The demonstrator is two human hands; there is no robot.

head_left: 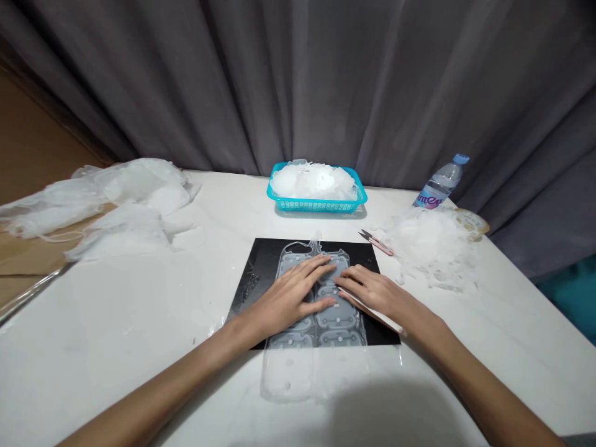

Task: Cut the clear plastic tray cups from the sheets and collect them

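Observation:
A translucent moulded silicone sheet (338, 315) with rows of rounded panels lies over a black mat (246, 279), its near end hanging past the mat onto the table. My left hand (300, 288) rests flat on the sheet, fingers spread and pointing right. Beside it, my right hand (367, 287) is closed around a slim white-handled tool (372, 310), with its front end at the sheet. The tool's tip is hidden by my fingers, so its kind does not show.
Behind the mat stands a turquoise basket (316, 205) heaped with translucent pieces. Thread snips (377, 242) lie right of the mat, near a pile of clear scraps (431, 242) and a water bottle (440, 183). White plastic bags (135, 192) lie at the left.

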